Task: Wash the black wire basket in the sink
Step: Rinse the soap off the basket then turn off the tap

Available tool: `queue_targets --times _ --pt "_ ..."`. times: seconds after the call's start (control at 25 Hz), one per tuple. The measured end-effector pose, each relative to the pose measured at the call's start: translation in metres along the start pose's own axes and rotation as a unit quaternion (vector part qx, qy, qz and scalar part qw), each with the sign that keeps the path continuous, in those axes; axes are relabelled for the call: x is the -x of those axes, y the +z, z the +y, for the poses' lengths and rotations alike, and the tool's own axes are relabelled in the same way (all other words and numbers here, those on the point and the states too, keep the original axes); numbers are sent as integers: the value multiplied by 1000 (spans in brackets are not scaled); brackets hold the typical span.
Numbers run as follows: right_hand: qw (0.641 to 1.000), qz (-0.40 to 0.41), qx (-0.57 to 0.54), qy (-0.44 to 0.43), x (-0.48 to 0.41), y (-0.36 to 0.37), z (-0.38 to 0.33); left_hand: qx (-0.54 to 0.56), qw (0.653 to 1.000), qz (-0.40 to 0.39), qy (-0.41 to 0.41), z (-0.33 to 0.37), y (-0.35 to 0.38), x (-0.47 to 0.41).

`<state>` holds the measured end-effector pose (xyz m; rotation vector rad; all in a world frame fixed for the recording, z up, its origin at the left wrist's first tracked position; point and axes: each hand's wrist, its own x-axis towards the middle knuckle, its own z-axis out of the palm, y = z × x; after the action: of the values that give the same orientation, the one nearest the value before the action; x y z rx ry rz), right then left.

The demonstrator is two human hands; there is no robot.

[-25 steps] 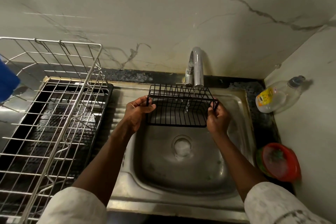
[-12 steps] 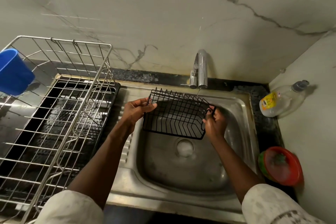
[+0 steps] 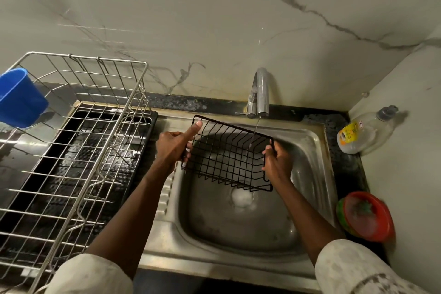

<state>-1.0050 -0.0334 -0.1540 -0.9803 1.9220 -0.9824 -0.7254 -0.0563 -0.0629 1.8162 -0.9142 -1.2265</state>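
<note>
The black wire basket (image 3: pixel 226 155) hangs tilted over the steel sink (image 3: pixel 310 141), its open side facing me. My left hand (image 3: pixel 173 147) grips its left end, thumb stretched up along the rim. My right hand (image 3: pixel 278 163) grips the right end, fingers curled round the wires. A thin stream of water falls from the chrome tap (image 3: pixel 261 93) onto the basket's far right corner. The drain (image 3: pixel 242 198) shows just below the basket.
A large silver wire dish rack (image 3: pixel 71 150) over a black tray fills the left, with a blue cup (image 3: pixel 20 98) at its far corner. A clear soap bottle (image 3: pixel 362 132) lies at the right, and a red bowl (image 3: pixel 368 216) with a scrubber sits below it.
The basket has tipped from facing forward under the tap to lying flatter and lower on the right, and has come slightly toward me. My left thumb now points up along the rim.
</note>
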Motion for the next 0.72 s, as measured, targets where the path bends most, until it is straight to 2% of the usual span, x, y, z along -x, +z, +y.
queue_targets --times 0.24,0.56,0.72 --pt "998 -38 48 9 1 10 -10 -39 997 49 35 23 -2 1" --pt "994 -67 90 13 -49 39 29 -119 990 73 30 37 -4 -2" --pt "992 -86 84 25 -18 28 -18 -119 990 61 32 40 -5 -3"
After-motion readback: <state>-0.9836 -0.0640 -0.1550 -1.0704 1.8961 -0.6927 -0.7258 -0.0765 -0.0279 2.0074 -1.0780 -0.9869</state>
